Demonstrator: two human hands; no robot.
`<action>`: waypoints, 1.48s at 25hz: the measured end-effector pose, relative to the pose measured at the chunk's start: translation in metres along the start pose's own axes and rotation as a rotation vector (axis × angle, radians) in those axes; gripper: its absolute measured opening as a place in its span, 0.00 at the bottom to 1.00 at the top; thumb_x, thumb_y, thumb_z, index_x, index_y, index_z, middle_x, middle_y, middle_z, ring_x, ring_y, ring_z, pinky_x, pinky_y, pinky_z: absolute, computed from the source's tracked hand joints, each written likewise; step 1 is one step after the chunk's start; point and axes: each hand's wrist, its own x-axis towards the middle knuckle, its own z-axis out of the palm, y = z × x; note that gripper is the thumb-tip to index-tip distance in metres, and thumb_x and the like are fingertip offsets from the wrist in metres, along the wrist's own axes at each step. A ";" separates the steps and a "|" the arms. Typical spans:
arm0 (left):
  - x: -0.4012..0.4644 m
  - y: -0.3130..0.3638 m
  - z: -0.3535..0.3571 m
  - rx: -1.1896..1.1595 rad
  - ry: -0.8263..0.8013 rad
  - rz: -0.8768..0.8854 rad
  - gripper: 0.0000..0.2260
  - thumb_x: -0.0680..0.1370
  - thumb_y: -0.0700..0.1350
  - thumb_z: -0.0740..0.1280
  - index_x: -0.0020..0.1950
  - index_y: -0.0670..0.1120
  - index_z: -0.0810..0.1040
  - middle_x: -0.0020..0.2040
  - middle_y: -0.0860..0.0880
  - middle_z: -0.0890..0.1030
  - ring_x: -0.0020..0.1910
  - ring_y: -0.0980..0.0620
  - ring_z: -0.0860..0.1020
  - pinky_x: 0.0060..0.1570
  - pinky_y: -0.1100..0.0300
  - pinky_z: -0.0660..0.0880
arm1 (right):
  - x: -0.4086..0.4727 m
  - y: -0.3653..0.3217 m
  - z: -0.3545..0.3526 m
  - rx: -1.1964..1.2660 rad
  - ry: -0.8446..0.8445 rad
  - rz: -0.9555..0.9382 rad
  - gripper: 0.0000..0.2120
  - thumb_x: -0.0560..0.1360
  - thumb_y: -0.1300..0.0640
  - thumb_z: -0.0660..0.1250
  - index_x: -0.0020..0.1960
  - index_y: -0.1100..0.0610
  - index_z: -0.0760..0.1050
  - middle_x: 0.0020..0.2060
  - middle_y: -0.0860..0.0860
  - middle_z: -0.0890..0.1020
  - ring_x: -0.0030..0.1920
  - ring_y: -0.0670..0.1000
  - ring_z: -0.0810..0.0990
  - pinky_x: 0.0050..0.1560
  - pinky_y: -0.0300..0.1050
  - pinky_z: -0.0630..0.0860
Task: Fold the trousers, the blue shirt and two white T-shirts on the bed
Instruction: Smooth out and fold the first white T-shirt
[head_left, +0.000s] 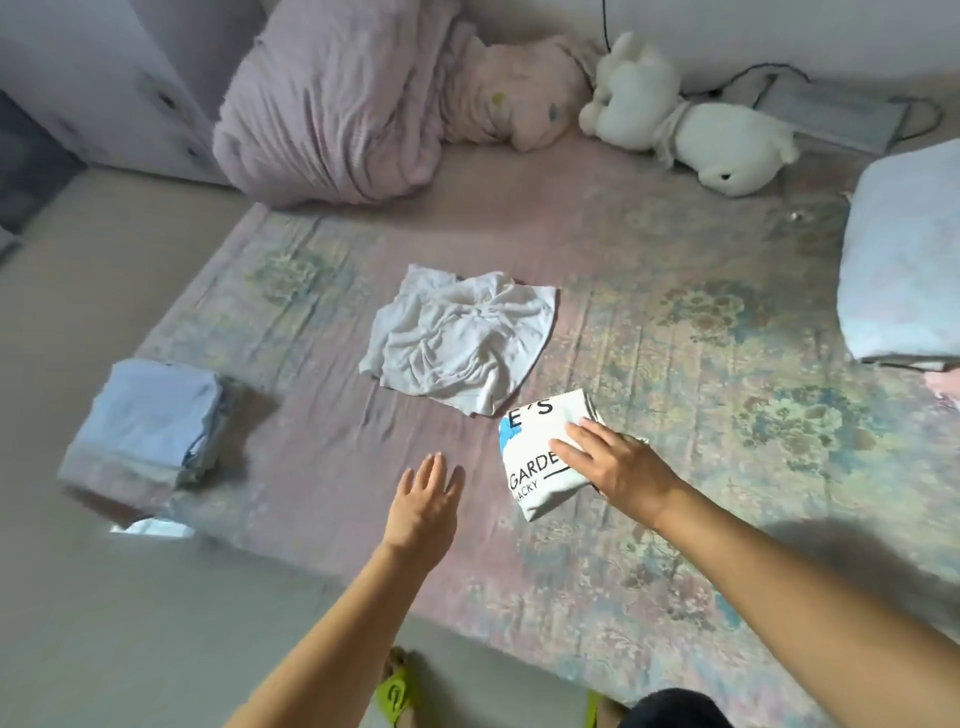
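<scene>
Folded T-shirt under right hand, crumpled T-shirt beside

Two hands out over bed: left hand, right hand. Two white T-shirts: one folded T-shirt with black letters, one crumpled T-shirt. One folded blue pile near bed edge; number of pieces in it unclear. One white soft toy. One pink soft toy. One bunched pink blanket. One folded pale quilt. One flowery sheet. Two yellow-green slippers: first slipper, second slipper, mostly hidden.
</scene>
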 end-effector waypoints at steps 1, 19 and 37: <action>-0.022 -0.027 -0.005 0.038 -0.024 -0.051 0.27 0.49 0.43 0.80 0.48 0.43 0.83 0.47 0.40 0.82 0.45 0.42 0.82 0.41 0.51 0.80 | 0.024 -0.019 -0.007 0.002 -0.007 0.003 0.21 0.67 0.66 0.55 0.50 0.56 0.83 0.46 0.55 0.84 0.45 0.55 0.84 0.28 0.43 0.80; -0.206 -0.464 -0.088 0.026 -0.305 -0.286 0.13 0.64 0.47 0.57 0.39 0.49 0.81 0.33 0.52 0.78 0.31 0.50 0.79 0.33 0.65 0.74 | 0.426 -0.343 0.062 0.424 -0.597 0.044 0.25 0.75 0.60 0.60 0.71 0.48 0.64 0.65 0.51 0.72 0.64 0.54 0.72 0.57 0.45 0.70; -0.138 -0.777 0.017 0.050 -0.380 -0.013 0.21 0.78 0.41 0.58 0.72 0.42 0.64 0.69 0.40 0.65 0.70 0.40 0.65 0.68 0.47 0.62 | 0.685 -0.510 0.234 0.353 -0.643 0.388 0.41 0.68 0.62 0.72 0.76 0.57 0.55 0.74 0.59 0.58 0.74 0.60 0.60 0.68 0.58 0.65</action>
